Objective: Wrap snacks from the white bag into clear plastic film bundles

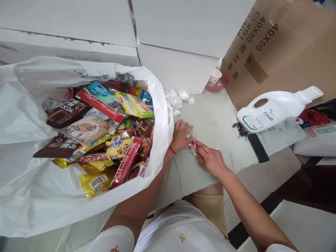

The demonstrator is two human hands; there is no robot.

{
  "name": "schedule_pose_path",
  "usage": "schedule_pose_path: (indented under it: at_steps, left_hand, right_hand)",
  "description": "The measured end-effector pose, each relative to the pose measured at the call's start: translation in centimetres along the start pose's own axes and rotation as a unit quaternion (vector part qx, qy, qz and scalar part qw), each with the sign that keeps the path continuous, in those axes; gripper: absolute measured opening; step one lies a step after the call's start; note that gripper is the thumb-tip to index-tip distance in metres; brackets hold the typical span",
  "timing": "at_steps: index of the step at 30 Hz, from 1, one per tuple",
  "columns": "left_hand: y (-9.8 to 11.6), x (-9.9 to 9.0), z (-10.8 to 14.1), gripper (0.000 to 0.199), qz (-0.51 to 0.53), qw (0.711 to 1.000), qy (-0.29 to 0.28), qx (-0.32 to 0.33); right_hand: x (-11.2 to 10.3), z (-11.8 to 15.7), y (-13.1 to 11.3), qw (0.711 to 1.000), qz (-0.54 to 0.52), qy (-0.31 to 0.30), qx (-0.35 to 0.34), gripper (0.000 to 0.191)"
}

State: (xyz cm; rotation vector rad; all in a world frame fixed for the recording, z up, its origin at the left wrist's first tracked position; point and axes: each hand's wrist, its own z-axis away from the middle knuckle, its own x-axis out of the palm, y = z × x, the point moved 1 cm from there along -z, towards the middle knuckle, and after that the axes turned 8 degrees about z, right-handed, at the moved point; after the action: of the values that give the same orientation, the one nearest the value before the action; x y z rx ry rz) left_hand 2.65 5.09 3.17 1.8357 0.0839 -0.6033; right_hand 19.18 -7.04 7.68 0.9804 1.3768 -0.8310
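Head view gives me both hands low over the pale tabletop [215,115], working on one small packet [193,145] in clear, red and green plastic. The left hand [181,135], with a red string [172,150] at its wrist, has its fingers curled in and pinches the packet's near-left side; the right hand [212,161] is closed too, thumb and fingertips meeting on the other side. I judge that the two pinches sit so close together because the packet is small, and one side steadies it while the other manages the wrapper. Exactly where each fingertip presses, I can't tell. Beside the left arm, a big white plastic bag [160,115] gapes wide, its mouth turned up so that the wrapped snacks [86,130] inside lie within easy reach, heaped at all angles. Beyond the left hand, small clear plastic bundles [176,100] are clustered against the white boxes [178,66], probably to keep them out of the way. A paper cup [215,75] sits at a red bowl [222,83] in the back corner. Over to the right I see a white jug [273,108], with keys [240,130] and a black phone [258,147] just beside it, outside the hands' working space. A cardboard box [288,52] stands behind them.
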Motion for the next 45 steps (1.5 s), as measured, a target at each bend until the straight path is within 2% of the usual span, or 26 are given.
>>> schedule_pose_path:
  at_steps: [2,3,6,8,13,17,19,21,22,23,25,26,28,31,33,35,38,40,43,45]
  left_hand:
    - [-0.2,-0.7,-0.1,0.014,0.035,0.999,-0.037,0.002]
    - [-0.3,-1.2,-0.1,0.007,0.072,0.996,-0.049,-0.008]
    - [-0.5,-2.4,0.0,0.005,0.203,0.975,-0.061,-0.073]
    - [-0.5,-2.9,0.2,0.007,0.256,0.959,-0.05,-0.11]
    - [-0.6,-2.8,0.1,0.013,0.303,0.937,0.063,-0.159]
    - [-0.9,-2.7,-0.5,0.018,0.297,0.929,0.151,-0.163]
    - [-0.1,-3.0,-0.3,0.017,0.288,0.923,0.201,-0.161]
    - [2.0,-3.1,0.6,0.011,0.237,0.94,0.222,-0.102]
    - [3.3,-2.9,1.3,0.006,0.196,0.956,0.213,-0.045]
    - [4.8,-2.5,2.2,0.006,0.135,0.973,0.184,0.039]
    - [7.4,-1.1,3.9,0.021,0.071,0.982,0.064,0.164]
    - [8.2,-0.3,4.6,0.027,0.062,0.979,0.005,0.193]
    - [8.5,1.4,5.5,0.04,0.059,0.982,-0.057,0.169]
    - [6.7,3.3,5.7,0.054,0.038,0.991,-0.09,0.09]
    - [5.4,3.8,5.6,0.053,0.001,0.991,-0.105,0.08]
    - [4.5,4.1,5.6,0.046,-0.038,0.989,-0.11,0.091]
    - [3.9,4.3,5.8,0.039,-0.065,0.986,-0.113,0.109]
    - [3.7,4.3,5.9,0.039,-0.065,0.983,-0.121,0.122]
    - [3.7,4.4,6.0,0.043,-0.066,0.981,-0.127,0.132]
    - [3.7,4.3,6.0,0.044,-0.072,0.981,-0.126,0.131]
  right_hand:
    - [-0.1,0.0,0.1,1.0,0.009,-0.009,-0.007,0.029]
    - [-0.2,-0.1,0.1,1.0,0.012,-0.014,-0.007,0.029]
    - [-0.1,0.1,0.1,1.0,0.009,-0.023,-0.004,0.034]
    - [0.1,0.3,0.1,1.0,0.005,-0.024,-0.001,0.042]
    - [0.0,0.7,0.0,0.999,-0.003,-0.046,-0.009,0.07]
    - [-0.6,1.0,-0.2,0.997,-0.018,-0.071,0.007,0.073]
    - [-0.7,1.2,-0.2,0.997,-0.021,-0.072,0.02,0.071]
    - [-0.6,1.3,-0.4,0.997,-0.025,-0.064,0.026,0.069]
    - [-0.5,1.3,-0.5,0.998,-0.028,-0.058,0.027,0.067]
    - [-0.4,1.3,-0.6,0.997,-0.032,-0.055,0.032,0.062]
    - [-0.2,1.0,-0.9,0.996,-0.034,-0.058,0.056,0.049]
    - [-0.1,0.9,-1.0,0.995,-0.032,-0.065,0.072,0.043]
    - [0.0,0.9,-1.3,0.994,-0.017,-0.067,0.086,0.037]
    - [0.1,2.4,-1.7,0.999,0.01,-0.02,0.033,0.036]
    - [0.5,4.9,-1.8,1.0,0.011,0.008,-0.003,0.038]
    - [1.1,8.4,-1.4,1.0,-0.014,0.009,-0.011,0.041]
    - [1.4,13.8,0.3,0.994,-0.108,0.017,0.027,0.047]
    - [0.9,15.6,2.1,0.978,-0.171,0.064,0.097,0.045]
    - [-0.3,14.3,4.5,0.946,-0.193,0.146,0.217,0.04]
    - [-0.8,11.6,5.5,0.942,-0.19,0.158,0.227,0.053]
